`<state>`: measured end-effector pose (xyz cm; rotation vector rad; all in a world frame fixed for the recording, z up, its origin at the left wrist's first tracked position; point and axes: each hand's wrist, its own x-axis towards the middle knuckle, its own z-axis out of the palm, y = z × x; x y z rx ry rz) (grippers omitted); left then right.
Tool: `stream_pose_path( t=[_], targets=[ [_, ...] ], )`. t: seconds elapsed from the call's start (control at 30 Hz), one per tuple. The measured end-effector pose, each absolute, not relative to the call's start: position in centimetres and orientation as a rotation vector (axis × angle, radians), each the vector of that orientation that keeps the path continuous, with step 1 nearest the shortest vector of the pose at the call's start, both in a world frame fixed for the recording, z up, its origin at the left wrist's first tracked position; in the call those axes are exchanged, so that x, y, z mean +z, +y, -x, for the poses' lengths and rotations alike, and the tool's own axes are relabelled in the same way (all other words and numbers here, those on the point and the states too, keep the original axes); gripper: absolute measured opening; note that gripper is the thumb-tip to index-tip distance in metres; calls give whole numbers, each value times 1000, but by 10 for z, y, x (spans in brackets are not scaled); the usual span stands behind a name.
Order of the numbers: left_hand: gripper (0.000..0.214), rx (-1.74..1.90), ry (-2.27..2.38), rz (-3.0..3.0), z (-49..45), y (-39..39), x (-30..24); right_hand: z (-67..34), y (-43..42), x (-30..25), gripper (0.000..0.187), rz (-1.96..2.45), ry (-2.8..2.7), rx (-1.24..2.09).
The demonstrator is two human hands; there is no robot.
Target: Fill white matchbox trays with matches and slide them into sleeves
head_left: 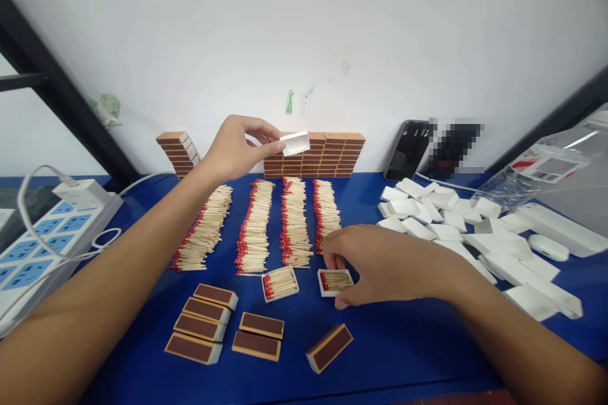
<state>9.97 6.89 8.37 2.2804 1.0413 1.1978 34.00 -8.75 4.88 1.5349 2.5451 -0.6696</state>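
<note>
Left grip (235, 152) pinches an empty white tray (295, 143) by one end, between thumb and fingertips. It is raised well clear of the bench (380, 354), in front of the brown wall stack of boxes (327, 155). Held by its end, the tray's hollow is, I judge, left unobstructed.

Right grip (380, 266) curls low over a filled tray (335, 281), thumb at its far side and a fingertip at its near edge. It clasps the tray lightly while the tray appears to rest flat on the blue surface, which, I judge, keeps the loose matches from spilling. A second filled tray (280, 283) lies near it on the left, touched by neither grip.

Beyond both trays, four rows of matches (294, 221) run away from me. Their red heads lie to the left of each row, the same way the heads lie in the trays.

Closed matchboxes (204, 323) sit grouped at my near left, with one stray matchbox (329, 348) askew and apart from them. A pile of white trays (441, 215) lies heaped to my right, within reach of that side. A power strip (52, 234) lies at the far left edge, and a phone (408, 149) leans against the wall, both well apart from the matches.
</note>
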Motion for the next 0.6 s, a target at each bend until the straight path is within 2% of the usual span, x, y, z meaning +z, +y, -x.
stream_pose_path(
  t=[0.2, 0.5, 0.6],
  targets=[
    [20, 1180, 1027, -2299, -98, 71, 83, -347, -89, 57, 16, -1480, 2647, -646],
    [20, 1193, 1027, -2295, -99, 71, 82, -350, -81, 54, 18, -1581, 2707, -501],
    [20, 1193, 1027, -2296, -99, 71, 83, -350, -77, 53, 13, -1657, 2706, -402]
  ],
)
